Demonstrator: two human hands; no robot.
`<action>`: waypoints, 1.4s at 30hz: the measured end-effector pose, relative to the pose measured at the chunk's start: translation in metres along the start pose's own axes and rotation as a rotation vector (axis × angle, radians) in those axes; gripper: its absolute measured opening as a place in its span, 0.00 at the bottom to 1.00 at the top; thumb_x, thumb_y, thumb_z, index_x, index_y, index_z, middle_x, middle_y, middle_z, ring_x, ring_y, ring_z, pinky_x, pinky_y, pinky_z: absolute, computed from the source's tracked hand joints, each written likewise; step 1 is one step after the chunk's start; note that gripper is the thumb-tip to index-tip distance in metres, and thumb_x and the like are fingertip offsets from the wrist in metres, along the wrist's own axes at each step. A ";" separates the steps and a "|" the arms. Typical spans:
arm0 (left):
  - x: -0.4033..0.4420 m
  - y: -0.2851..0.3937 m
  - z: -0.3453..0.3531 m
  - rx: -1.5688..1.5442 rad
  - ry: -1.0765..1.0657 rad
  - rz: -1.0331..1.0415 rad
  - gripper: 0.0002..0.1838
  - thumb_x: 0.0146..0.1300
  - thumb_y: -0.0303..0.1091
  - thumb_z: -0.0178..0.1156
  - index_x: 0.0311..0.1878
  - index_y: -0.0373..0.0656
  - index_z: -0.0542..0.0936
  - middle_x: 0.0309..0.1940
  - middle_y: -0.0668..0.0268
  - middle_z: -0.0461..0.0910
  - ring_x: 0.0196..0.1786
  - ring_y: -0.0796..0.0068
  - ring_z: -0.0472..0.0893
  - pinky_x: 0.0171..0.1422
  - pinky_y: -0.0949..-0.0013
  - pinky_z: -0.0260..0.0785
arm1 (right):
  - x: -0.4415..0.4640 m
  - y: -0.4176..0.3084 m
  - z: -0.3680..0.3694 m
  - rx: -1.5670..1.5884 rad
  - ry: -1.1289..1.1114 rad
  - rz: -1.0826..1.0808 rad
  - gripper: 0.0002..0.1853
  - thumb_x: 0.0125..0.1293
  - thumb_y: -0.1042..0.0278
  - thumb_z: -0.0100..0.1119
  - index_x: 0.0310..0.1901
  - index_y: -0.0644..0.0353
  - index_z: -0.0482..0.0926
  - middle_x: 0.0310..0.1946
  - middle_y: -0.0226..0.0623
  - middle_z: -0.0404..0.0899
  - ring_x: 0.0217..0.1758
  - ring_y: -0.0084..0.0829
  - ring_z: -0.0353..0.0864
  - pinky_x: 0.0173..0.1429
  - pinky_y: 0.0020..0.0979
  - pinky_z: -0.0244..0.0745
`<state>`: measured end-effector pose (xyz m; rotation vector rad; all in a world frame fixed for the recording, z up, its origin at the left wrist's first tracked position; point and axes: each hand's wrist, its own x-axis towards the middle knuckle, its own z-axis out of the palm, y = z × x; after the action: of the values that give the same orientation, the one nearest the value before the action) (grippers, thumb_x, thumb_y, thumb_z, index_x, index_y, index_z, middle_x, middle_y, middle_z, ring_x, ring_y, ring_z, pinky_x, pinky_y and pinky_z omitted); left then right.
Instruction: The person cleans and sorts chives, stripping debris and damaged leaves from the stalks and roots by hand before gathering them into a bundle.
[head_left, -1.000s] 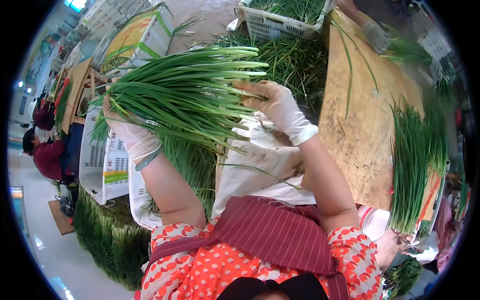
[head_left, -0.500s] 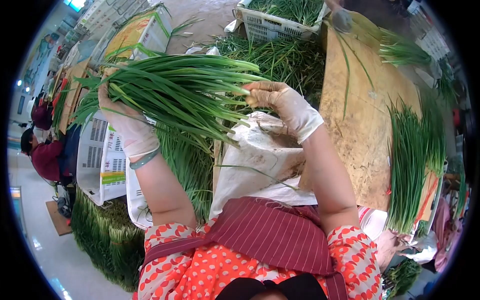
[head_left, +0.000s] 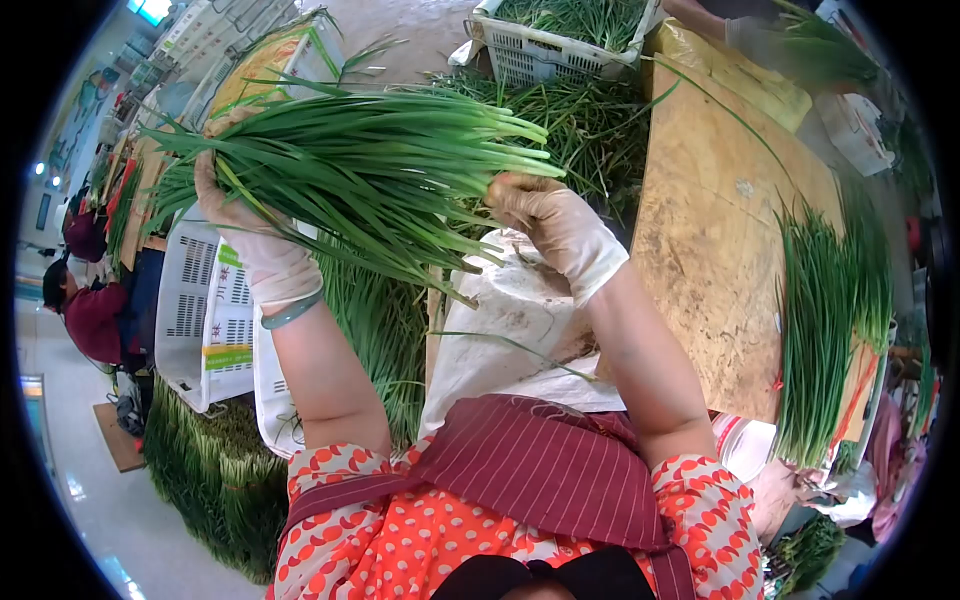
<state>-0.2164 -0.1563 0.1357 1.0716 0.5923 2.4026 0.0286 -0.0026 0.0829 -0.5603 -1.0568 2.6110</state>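
A loose bunch of long green stalks (head_left: 370, 160) lies across my left hand (head_left: 245, 220), which wears a pale glove and is wrapped round the leafy end. The white stalk ends point right. At those ends my right hand (head_left: 555, 225), also gloved, has its fingers pressed together on the stalks. Below the bunch, a dirty white sack (head_left: 510, 310) lies in front of my apron. Dark loose greens (head_left: 590, 130) are heaped behind my right hand.
At the right, a stained wooden board (head_left: 700, 260) bears tied green bundles (head_left: 820, 330). White crates (head_left: 190, 320) stand at the left, another crate (head_left: 550, 60) at the top. Upright bundles (head_left: 220, 480) stand lower left. A co-worker's arm (head_left: 740, 35) shows top right; another person (head_left: 95, 315) sits far left.
Since the first frame, the bunch has shifted a little left with my left hand, and my right fingers have closed on the white ends. The co-worker's hand and greens have moved off the board.
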 end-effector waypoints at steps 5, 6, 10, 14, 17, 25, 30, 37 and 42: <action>-0.004 -0.001 0.015 0.148 0.249 0.006 0.17 0.69 0.36 0.40 0.52 0.35 0.72 0.51 0.55 0.74 0.52 0.62 0.75 0.59 0.59 0.69 | 0.012 0.012 -0.038 0.186 0.090 -0.171 0.11 0.65 0.71 0.54 0.48 0.64 0.74 0.46 0.34 0.77 0.47 0.29 0.77 0.56 0.38 0.73; -0.003 0.001 0.011 0.072 0.195 -0.030 0.17 0.69 0.35 0.42 0.52 0.33 0.71 0.50 0.54 0.75 0.50 0.62 0.77 0.57 0.60 0.72 | 0.009 0.009 -0.043 0.171 0.118 -0.254 0.11 0.64 0.71 0.54 0.47 0.63 0.74 0.43 0.33 0.78 0.46 0.29 0.77 0.56 0.39 0.73; 0.001 0.007 0.006 0.494 0.541 -0.012 0.16 0.68 0.31 0.45 0.54 0.32 0.70 0.48 0.51 0.76 0.46 0.63 0.80 0.52 0.66 0.75 | 0.003 -0.003 -0.101 0.181 0.251 -0.514 0.10 0.63 0.68 0.58 0.43 0.61 0.77 0.33 0.30 0.79 0.37 0.25 0.77 0.48 0.29 0.75; 0.025 0.010 0.012 0.344 0.734 -0.025 0.22 0.68 0.39 0.39 0.55 0.33 0.70 0.50 0.50 0.75 0.54 0.55 0.75 0.60 0.55 0.68 | -0.005 -0.020 -0.135 -0.406 0.521 -0.644 0.09 0.62 0.71 0.59 0.44 0.60 0.79 0.40 0.41 0.81 0.33 0.21 0.76 0.38 0.21 0.72; 0.051 0.005 -0.014 0.342 0.746 -0.087 0.25 0.67 0.43 0.36 0.54 0.34 0.71 0.52 0.50 0.75 0.55 0.52 0.73 0.62 0.51 0.64 | 0.006 0.005 -0.132 -1.168 0.571 -0.613 0.14 0.60 0.70 0.60 0.48 0.60 0.79 0.43 0.40 0.81 0.38 0.25 0.79 0.46 0.23 0.74; 0.070 -0.021 0.004 0.330 0.835 -0.076 0.22 0.66 0.42 0.39 0.51 0.36 0.73 0.50 0.52 0.76 0.49 0.54 0.76 0.53 0.50 0.70 | 0.005 0.026 -0.013 -0.575 -0.033 -0.394 0.17 0.61 0.73 0.60 0.51 0.68 0.74 0.50 0.41 0.78 0.49 0.24 0.77 0.55 0.24 0.71; 0.078 -0.029 0.021 0.166 0.892 -0.113 0.15 0.64 0.36 0.45 0.45 0.36 0.73 0.47 0.54 0.76 0.48 0.60 0.77 0.54 0.58 0.71 | 0.005 -0.002 -0.024 -0.313 0.139 -0.274 0.13 0.64 0.67 0.59 0.45 0.67 0.77 0.33 0.35 0.80 0.31 0.20 0.74 0.41 0.20 0.71; 0.079 -0.043 0.044 0.291 0.626 -0.206 0.09 0.62 0.35 0.50 0.36 0.38 0.73 0.29 0.60 0.77 0.31 0.63 0.79 0.40 0.61 0.76 | -0.009 -0.041 -0.037 -0.224 0.065 -0.136 0.11 0.64 0.68 0.58 0.44 0.64 0.78 0.31 0.32 0.78 0.32 0.23 0.77 0.40 0.22 0.76; 0.095 -0.046 0.060 0.330 0.718 -0.241 0.10 0.64 0.37 0.49 0.34 0.40 0.74 0.28 0.60 0.78 0.28 0.65 0.78 0.35 0.63 0.73 | -0.011 -0.032 -0.034 -0.146 0.082 -0.071 0.16 0.60 0.67 0.62 0.47 0.65 0.76 0.36 0.37 0.80 0.39 0.26 0.80 0.45 0.28 0.77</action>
<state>-0.2172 -0.0545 0.2019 0.1772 1.3037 2.4783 0.0565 0.0360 0.0858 -0.6438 -1.2239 2.4425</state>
